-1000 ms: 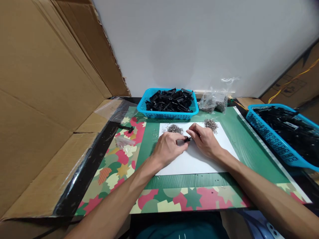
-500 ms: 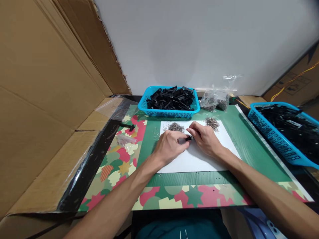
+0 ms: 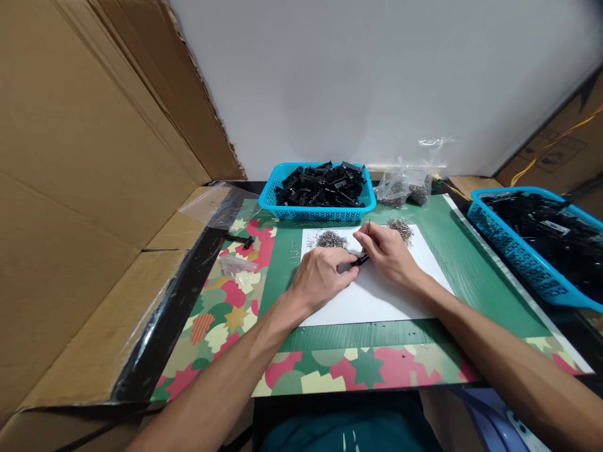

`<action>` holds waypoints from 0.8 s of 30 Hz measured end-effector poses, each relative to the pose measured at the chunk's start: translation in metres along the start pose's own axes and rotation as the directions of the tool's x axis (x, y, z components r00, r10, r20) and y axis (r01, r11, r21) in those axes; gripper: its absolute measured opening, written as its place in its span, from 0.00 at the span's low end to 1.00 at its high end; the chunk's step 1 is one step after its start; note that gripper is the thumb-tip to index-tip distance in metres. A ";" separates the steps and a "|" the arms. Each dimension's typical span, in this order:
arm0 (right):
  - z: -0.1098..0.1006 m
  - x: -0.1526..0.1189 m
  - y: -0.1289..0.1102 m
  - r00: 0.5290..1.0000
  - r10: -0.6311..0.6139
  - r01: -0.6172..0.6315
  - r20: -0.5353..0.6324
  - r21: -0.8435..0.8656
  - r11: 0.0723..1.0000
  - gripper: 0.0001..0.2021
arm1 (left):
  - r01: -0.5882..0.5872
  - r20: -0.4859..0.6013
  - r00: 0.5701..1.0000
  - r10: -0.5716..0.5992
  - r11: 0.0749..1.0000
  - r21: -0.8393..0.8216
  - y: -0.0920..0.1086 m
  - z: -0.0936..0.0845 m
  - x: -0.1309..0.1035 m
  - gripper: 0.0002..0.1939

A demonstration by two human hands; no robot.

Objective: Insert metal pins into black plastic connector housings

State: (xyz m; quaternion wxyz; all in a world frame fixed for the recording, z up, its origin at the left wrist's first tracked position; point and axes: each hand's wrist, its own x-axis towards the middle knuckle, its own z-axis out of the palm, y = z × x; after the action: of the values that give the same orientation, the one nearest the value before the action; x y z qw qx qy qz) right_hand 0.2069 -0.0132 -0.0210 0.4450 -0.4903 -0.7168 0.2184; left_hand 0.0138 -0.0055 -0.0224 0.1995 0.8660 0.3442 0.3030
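Note:
My left hand (image 3: 325,275) is closed over the white paper (image 3: 362,301), pinching a small black plastic part (image 3: 360,260) between thumb and fingers. Right beside it, my right hand (image 3: 390,252) is also closed, its fingertips around a thin, dark, upright tool (image 3: 369,227). The tool's lower end meets or nearly meets the black part; fingers hide the exact contact. A pile of small metal pieces (image 3: 331,239) lies just beyond my left hand. Another metal pile (image 3: 400,230) sits behind my right hand, partly covered by it.
A blue basket (image 3: 318,215) of black plastic parts stands at the back. A second blue basket (image 3: 518,263) is at the right. Clear bags (image 3: 405,191) of metal pieces lie behind. On the left are a black part (image 3: 240,240), a small plastic bag (image 3: 238,263) and cardboard (image 3: 94,188).
My right hand has shifted slightly, and the thin tool in it now stands more upright over the black part. My left hand keeps its hold. The whole view has moved slightly.

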 end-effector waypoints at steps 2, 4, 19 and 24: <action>0.000 0.001 -0.001 1.000 0.000 0.001 0.014 -0.020 1.000 0.17 | -0.009 0.004 1.000 0.009 1.000 0.016 0.000 0.000 -0.001 0.07; -0.001 0.001 -0.001 0.999 -0.002 0.003 0.036 -0.035 0.999 0.16 | -0.015 0.002 1.000 0.015 1.000 0.027 0.000 0.001 -0.001 0.07; -0.001 -0.001 -0.002 0.999 -0.011 0.012 0.031 -0.040 0.999 0.19 | -0.037 0.010 0.999 0.037 0.999 0.031 -0.001 0.002 -0.001 0.06; -0.001 -0.001 -0.002 0.999 -0.019 0.021 0.039 -0.050 0.999 0.18 | -0.041 0.012 0.999 0.040 0.999 0.030 -0.001 0.002 -0.001 0.06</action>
State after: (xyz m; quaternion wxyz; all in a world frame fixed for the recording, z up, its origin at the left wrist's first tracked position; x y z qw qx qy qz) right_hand 0.2066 -0.0148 -0.0196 0.4208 -0.4900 -0.7353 0.2052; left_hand 0.0137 -0.0061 -0.0247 0.1822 0.8775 0.3299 0.2966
